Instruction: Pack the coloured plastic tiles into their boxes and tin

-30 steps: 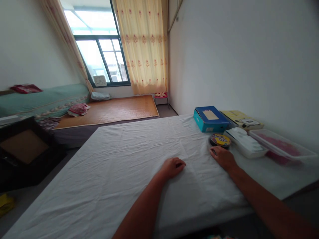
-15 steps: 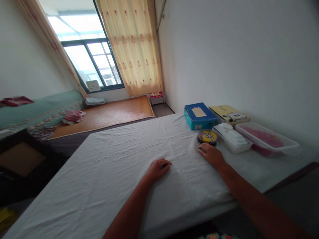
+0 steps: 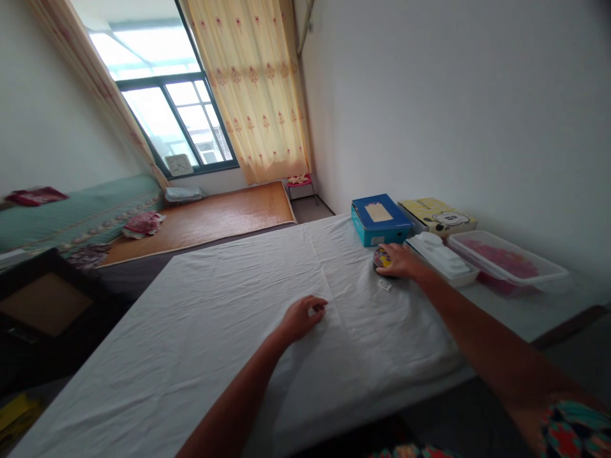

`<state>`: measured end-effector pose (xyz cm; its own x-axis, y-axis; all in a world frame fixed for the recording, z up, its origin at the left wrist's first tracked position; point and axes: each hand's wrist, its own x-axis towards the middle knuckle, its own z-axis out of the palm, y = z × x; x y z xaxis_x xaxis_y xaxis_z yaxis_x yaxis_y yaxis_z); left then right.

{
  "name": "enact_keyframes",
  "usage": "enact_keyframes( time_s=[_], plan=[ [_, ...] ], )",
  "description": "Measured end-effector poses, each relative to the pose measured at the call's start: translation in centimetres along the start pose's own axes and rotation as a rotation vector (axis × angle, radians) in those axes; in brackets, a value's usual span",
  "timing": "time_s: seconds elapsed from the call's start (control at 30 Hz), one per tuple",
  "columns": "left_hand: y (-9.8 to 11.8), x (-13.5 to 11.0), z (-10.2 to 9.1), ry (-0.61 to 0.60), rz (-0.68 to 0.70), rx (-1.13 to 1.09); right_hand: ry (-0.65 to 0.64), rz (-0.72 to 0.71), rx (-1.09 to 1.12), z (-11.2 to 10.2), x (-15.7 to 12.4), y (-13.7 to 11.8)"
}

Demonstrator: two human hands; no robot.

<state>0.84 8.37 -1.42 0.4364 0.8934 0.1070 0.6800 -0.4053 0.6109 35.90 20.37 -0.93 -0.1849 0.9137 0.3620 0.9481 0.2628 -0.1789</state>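
Note:
My right hand [image 3: 398, 261] is closed over a round tin [image 3: 382, 259] with a dark side and a yellow and purple lid, gripping it from above. Part of the lid is hidden under the fingers. Just in front of the tin lies a small white piece with dark marks [image 3: 384, 285], flat on the white cloth [image 3: 229, 331]. Near the middle of the table, my left hand [image 3: 305, 313] hovers or rests at the cloth with its fingers loosely curled and a gap by the thumb. Nothing shows in it.
Behind the tin stands a blue box [image 3: 382, 219], with a yellow cartoon box [image 3: 436, 217] beside it. To the right are a white container [image 3: 442, 257] and a clear plastic tub [image 3: 506, 261] with pink contents. A mat-covered bed [image 3: 214, 219] lies beyond the table.
My right hand has moved forward from the cloth onto the tin and taken hold of it. The small white piece now shows where that hand was. My left hand has shifted slightly.

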Motion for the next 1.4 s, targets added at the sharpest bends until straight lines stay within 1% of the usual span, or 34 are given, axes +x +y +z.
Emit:
enact_keyframes(
  time_s=[0.1, 0.17, 0.2, 0.27, 0.3, 0.37, 0.47, 0.53, 0.57, 0.6, 0.67, 0.73, 0.77, 0.8, 0.83, 0.9, 0.97, 1.03, 1.1, 1.2, 1.3, 1.4],
  plan=[
    [1.2, 1.1, 0.6, 0.112, 0.043, -0.018, -0.076, -0.192, 0.175, -1.0, -1.3, -4.8],
    [1.8, 1.9, 1.6, 0.154, 0.069, -0.065, -0.123, -0.322, 0.328, -1.2, -2.6, -8.4],
    [2.0, 2.2, 2.1, 0.166, 0.074, -0.102, -0.143, -0.360, 0.394, -1.2, -3.3, -10.0],
    [2.1, 2.7, 3.2, 0.181, 0.072, -0.182, -0.174, -0.381, 0.482, -1.0, -4.6, -12.4],
    [2.0, 2.8, 3.6, 0.188, 0.066, -0.210, -0.186, -0.378, 0.504, -0.9, -5.0, -13.2],
    [1.7, 2.7, 4.1, 0.204, 0.047, -0.227, -0.204, -0.372, 0.524, -0.8, -5.4, -13.9],
    [1.1, 2.5, 4.1, 0.208, 0.027, -0.202, -0.259, -0.396, 0.571, -1.1, -4.8, -13.2],
    [0.8, 2.4, 3.8, 0.186, 0.022, -0.184, -0.290, -0.398, 0.590, -1.3, -3.7, -11.7],
    [0.7, 2.4, 3.8, 0.174, 0.014, -0.172, -0.277, -0.371, 0.569, -1.3, -3.0, -10.6],
    [0.6, 2.4, 3.7, 0.164, 0.002, -0.157, -0.242, -0.316, 0.519, -1.3, -2.3, -9.3],
    [0.5, 2.4, 3.7, 0.154, -0.027, -0.131, -0.157, -0.136, 0.346, -0.9, -1.1, -6.4],
    [0.4, 2.4, 3.7, 0.149, -0.037, -0.116, -0.131, 0.036, 0.159, -0.4, -0.4, -3.7],
    [0.4, 2.4, 3.7, 0.149, -0.033, -0.112, -0.133, 0.080, 0.087, -0.2, -0.4, -2.6],
    [0.4, 2.4, 3.7, 0.148, -0.028, -0.111, -0.129, 0.079, 0.037, 0.0, -0.6, -1.8],
    [0.4, 2.4, 3.7, 0.147, -0.024, -0.111, -0.117, 0.038, 0.010, 0.1, -1.0, -1.2],
    [0.4, 2.4, 3.7, 0.141, -0.020, -0.111, -0.107, -0.075, 0.003, 0.2, -2.3, -0.9],
    [0.4, 2.5, 3.7, 0.140, -0.024, -0.103, -0.162, -0.124, 0.022, 0.4, -3.8, -1.2],
    [0.4, 2.5, 3.7, 0.144, -0.024, -0.093, -0.225, -0.106, 0.035, 0.6, -5.1, -1.6],
    [0.4, 2.5, 3.7, 0.144, -0.023, -0.093, -0.234, -0.111, 0.051, 0.7, -5.9, -1.7],
    [0.4, 2.5, 3.7, 0.138, -0.022, -0.097, -0.250, -0.102, 0.079, 0.6, -6.0, -1.4],
    [0.5, 2.4, 3.7, 0.150, -0.020, -0.100, -0.318, -0.017, 0.081, -0.3, -5.5, -1.2],
    [0.6, 2.4, 3.6, 0.156, -0.015, -0.113, -0.305, 0.018, 0.103, -1.6, -5.6, -1.4]
  ],
)
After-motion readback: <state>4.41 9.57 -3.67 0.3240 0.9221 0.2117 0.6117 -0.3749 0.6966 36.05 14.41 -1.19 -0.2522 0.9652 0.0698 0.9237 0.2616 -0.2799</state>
